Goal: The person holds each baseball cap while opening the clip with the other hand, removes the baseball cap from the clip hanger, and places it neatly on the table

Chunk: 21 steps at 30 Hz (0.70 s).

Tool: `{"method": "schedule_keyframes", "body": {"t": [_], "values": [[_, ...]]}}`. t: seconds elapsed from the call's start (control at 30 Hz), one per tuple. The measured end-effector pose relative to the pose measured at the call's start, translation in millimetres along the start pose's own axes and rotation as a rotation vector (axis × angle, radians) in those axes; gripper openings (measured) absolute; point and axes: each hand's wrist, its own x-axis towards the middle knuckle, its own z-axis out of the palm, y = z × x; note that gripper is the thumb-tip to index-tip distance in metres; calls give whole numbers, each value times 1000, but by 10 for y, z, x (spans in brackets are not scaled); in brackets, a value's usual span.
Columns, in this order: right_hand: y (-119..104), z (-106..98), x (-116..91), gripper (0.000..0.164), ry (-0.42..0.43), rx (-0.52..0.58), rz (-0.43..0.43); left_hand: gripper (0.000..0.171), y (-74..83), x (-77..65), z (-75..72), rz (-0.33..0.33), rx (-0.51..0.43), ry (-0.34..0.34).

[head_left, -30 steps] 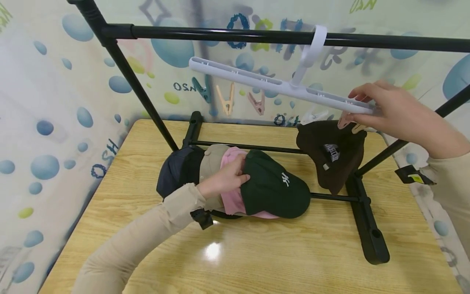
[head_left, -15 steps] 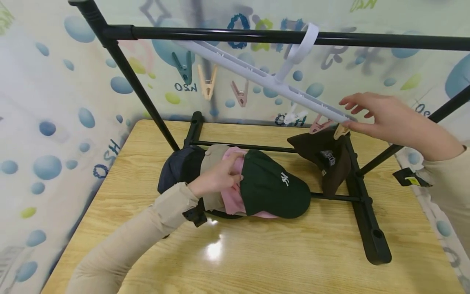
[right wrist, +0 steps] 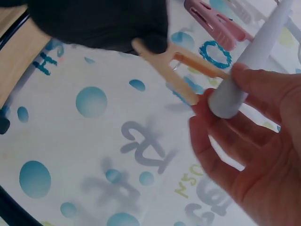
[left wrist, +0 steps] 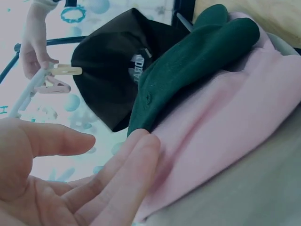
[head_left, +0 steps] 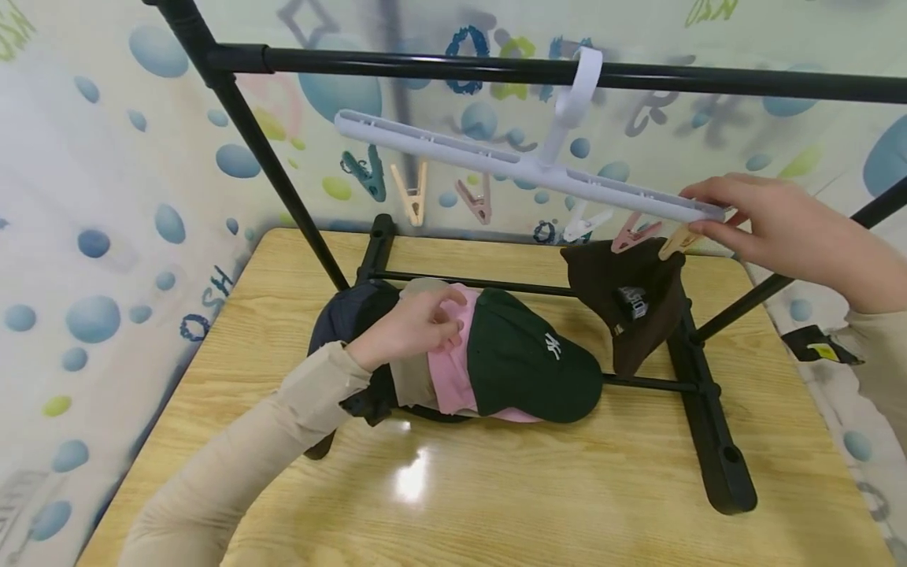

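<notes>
My right hand (head_left: 794, 232) pinches the right end of a pale clip hanger (head_left: 520, 165) between thumb and fingers. The hanger's hook loops over the black rail, and its bar slopes down to the right. A dark brown cap (head_left: 634, 303) hangs from a pink clip (head_left: 634, 232) and a yellow clip (right wrist: 171, 70) close to that hand. My left hand (head_left: 414, 327) hovers over a row of stacked caps, thumb apart from the fingers. In the left wrist view its fingertips lie at the edge of a green cap (left wrist: 188, 70), beside a pink cap (left wrist: 225, 122).
A black rack (head_left: 439, 63) stands on the wooden table (head_left: 496, 488), its right foot (head_left: 716, 441) reaching forward. A beige cap (head_left: 414, 382) and a navy cap (head_left: 343, 315) lie left of the pink one. Several unloaded clips, such as a teal clip (head_left: 368, 173), dangle from the hanger.
The hanger swung so its left end rose behind the rail, then came back down. My right hand regained its end. My left hand drew back leftward from the green cap.
</notes>
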Motion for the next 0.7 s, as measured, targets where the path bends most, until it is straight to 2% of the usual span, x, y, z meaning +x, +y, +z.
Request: {"method": "schedule_keyframes", "body": {"t": [0.23, 0.4, 0.7], "values": [[-37, -130, -15, 42, 91, -41, -55, 33, 46, 75, 30, 54, 48, 11], [-105, -186, 35, 42, 82, -66, -81, 29, 115, 148, 49, 85, 65, -9], [-178, -205, 75, 44, 74, -63, -126, 25, 387, 317, 94, 164, 75, -45]]}}
